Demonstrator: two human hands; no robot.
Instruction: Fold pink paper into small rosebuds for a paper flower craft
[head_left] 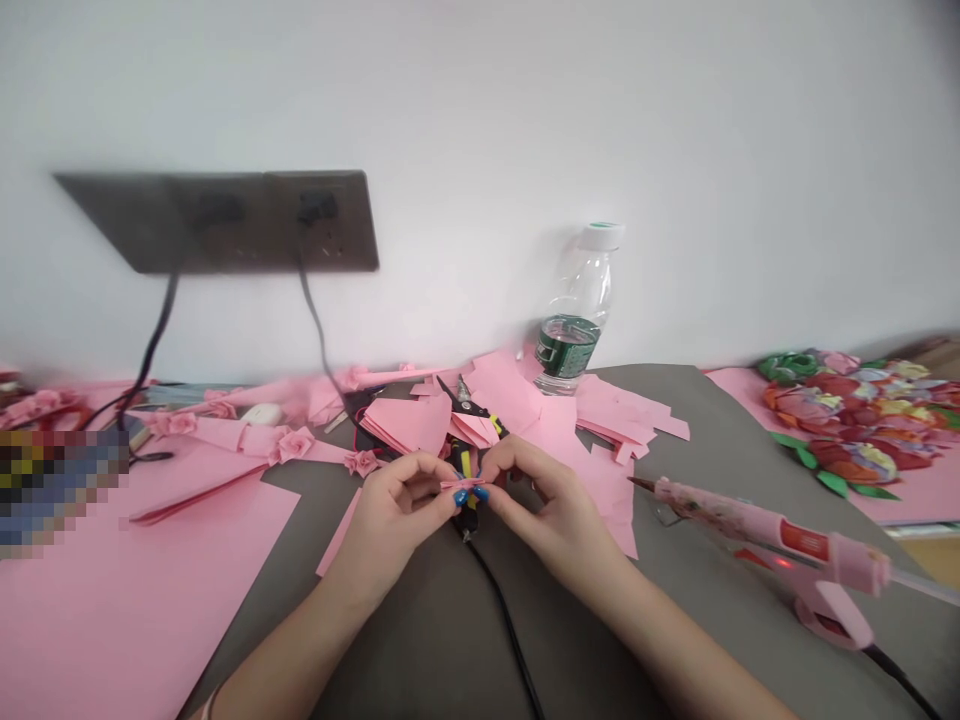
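Observation:
Between my fingertips, low over the middle of the table, is a small folded piece of pink paper (463,484). My left hand (401,505) pinches its left end between thumb and finger. At the other end my right hand (536,495) pinches it the same way, with the two thumbs side by side. Just behind the hands lie black-and-yellow pliers (492,420), partly covered by paper. A stack of cut pink paper pieces (409,422) sits beyond my left hand. To the right, a pink hot glue gun (757,530) rests on the table with a small red light showing.
A clear plastic bottle (574,320) stands against the wall. Pink paper roses (292,443) and large pink sheets (150,590) spread over the left. At the far right lies a colourful paper flower bunch (862,415). A black cable (504,610) runs toward me; wall sockets (262,220) hold plugs.

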